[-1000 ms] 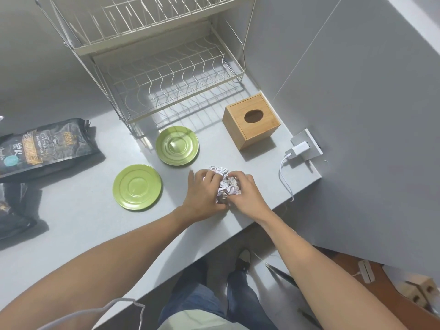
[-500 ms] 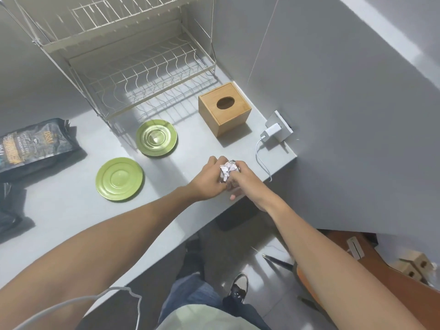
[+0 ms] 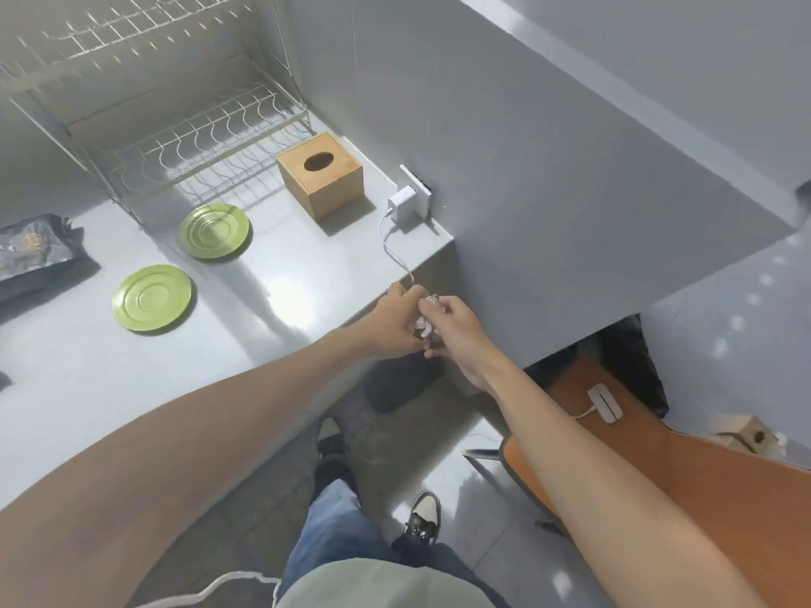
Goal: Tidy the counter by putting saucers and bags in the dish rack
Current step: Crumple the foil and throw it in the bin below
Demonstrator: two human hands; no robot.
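Two green saucers lie flat on the grey counter: one [image 3: 214,230] just in front of the wire dish rack [image 3: 197,142], the other [image 3: 152,297] nearer to me and further left. A dark printed bag [image 3: 33,252] lies at the left edge of the view. My left hand [image 3: 392,322] and my right hand [image 3: 456,329] are pressed together around a small crumpled foil ball [image 3: 425,326], just past the counter's right front corner. Most of the ball is hidden by my fingers.
A wooden tissue box [image 3: 322,181] stands right of the rack. A white charger [image 3: 403,204] sits in a wall socket, its cable running to the counter edge near my hands. Below are a dark bin [image 3: 401,379], an orange chair [image 3: 658,467] and my legs.
Both hands have carried the crumpled foil from the counter top to the right, off past its front corner, squeezing it smaller. The view has swung right, so the saucers and bag appear further left.
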